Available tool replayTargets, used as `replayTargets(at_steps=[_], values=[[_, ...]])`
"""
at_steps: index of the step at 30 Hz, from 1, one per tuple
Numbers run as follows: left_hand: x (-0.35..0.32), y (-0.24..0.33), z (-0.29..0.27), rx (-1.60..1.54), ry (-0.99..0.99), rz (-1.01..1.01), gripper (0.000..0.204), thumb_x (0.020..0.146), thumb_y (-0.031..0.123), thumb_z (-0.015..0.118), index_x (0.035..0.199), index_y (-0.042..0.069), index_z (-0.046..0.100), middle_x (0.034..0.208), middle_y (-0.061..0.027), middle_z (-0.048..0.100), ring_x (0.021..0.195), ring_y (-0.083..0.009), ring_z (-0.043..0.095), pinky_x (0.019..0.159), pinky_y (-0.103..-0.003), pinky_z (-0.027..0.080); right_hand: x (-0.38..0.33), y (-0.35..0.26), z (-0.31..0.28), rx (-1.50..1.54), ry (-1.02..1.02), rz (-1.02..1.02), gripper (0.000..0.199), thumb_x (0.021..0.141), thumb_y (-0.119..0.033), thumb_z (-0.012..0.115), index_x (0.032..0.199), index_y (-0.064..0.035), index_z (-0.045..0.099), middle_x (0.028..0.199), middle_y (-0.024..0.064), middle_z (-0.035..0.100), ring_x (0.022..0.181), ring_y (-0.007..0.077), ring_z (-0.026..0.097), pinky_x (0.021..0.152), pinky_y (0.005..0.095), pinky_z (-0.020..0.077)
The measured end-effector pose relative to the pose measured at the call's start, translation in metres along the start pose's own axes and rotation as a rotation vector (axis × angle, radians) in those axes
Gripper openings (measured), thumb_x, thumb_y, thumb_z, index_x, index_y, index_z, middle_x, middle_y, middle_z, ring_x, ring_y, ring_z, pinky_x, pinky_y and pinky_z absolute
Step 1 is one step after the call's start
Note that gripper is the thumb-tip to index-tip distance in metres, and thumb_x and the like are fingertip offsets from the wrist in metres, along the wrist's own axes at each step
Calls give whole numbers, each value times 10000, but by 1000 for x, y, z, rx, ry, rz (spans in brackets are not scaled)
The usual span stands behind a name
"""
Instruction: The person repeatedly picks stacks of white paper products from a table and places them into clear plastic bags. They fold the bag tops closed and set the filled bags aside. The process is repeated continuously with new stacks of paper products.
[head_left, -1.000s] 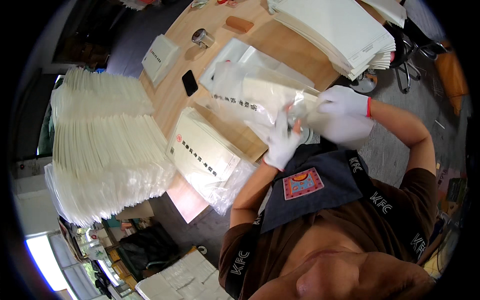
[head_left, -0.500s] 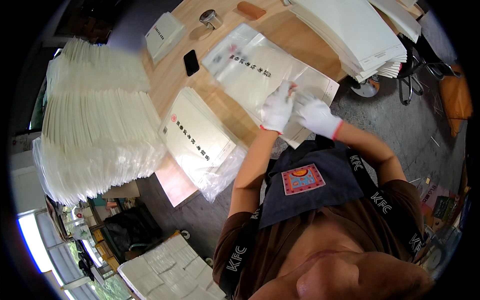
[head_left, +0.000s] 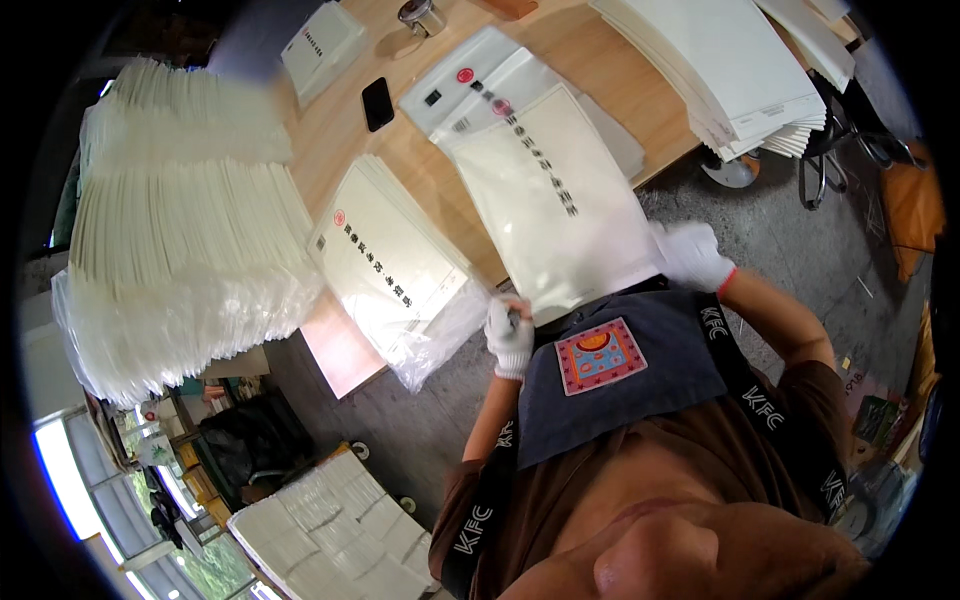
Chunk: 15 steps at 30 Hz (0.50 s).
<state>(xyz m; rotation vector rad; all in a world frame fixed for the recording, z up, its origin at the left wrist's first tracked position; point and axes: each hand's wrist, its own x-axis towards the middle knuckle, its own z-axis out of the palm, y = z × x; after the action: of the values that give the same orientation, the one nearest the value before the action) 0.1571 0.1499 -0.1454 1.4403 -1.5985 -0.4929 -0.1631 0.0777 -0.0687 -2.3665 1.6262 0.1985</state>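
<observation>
Both my hands wear white gloves. My left hand [head_left: 509, 335] grips the near left corner of a large cream paper bag [head_left: 545, 200] that lies in a clear plastic sleeve on the wooden table [head_left: 340, 130]. My right hand [head_left: 690, 255] holds the bag's near right corner at the table edge. The bag carries a dark line of print and a red round mark. It stretches away from me over more clear sleeves [head_left: 450, 85].
A second stack of cream bags in plastic [head_left: 400, 265] lies left of my hands. A tall heap of bagged stock [head_left: 170, 230] fills the far left. White sheets [head_left: 730, 60] are piled at the right. A black phone [head_left: 377, 103], a small box [head_left: 320, 40] and a metal tin [head_left: 420, 15] sit farther back.
My hands came down from chest height to the table edge and pulled apart, and the cream bag now lies spread flat in its sleeve between them.
</observation>
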Motion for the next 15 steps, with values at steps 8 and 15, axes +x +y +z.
replayTargets(at_steps=[8,15], values=[[1,24,-1,-257,12,-404,186,736,-60,589,806,76,482,740,-15,479,674,-90,476,615,-242,403,-3,5,13,1,-195,-55,302,879,-345,440,858,-81,587,699,114,641,670,308,653,577,449,510],[-79,-115,34,-840,-191,-862,312,861,191,641,1112,66,506,954,-74,594,906,-146,555,791,-280,461,-14,43,42,-57,-604,-44,320,881,-246,430,978,-47,661,1004,192,653,863,334,660,720,460,521]])
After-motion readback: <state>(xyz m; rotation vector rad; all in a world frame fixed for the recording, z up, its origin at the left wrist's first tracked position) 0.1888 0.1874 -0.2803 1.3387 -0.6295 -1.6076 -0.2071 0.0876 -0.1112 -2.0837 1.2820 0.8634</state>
